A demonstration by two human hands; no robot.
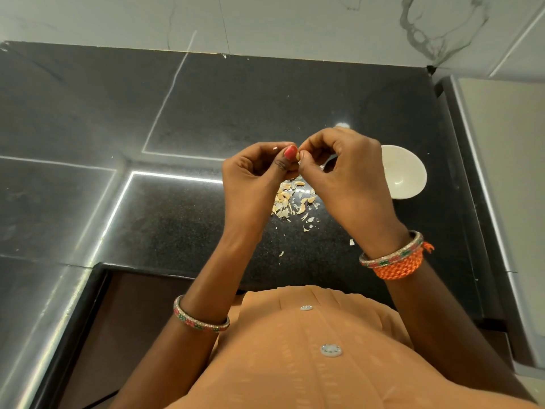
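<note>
Item: garlic clove (298, 156), mid-peel, pinched in the narrow grips of left hand (253, 172) and right hand (348, 175). Skins (292, 202) lay at six o'clock on the counter (206, 113) (bowl (404, 172) at three). Next move probably called for a fingernail under any skin left.

a home kitchen: black granite counter (206, 113), marble-tiled wall (295, 22), white bowl (404, 172), garlic peels (292, 202).

Glossy speckled black stone counter (206, 119), smooth glazed white bowl (404, 172)

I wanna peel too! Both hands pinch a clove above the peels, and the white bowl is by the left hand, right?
No: the head view shows the white bowl by the right hand. The left hand helps pinch the clove above the peels.
</note>
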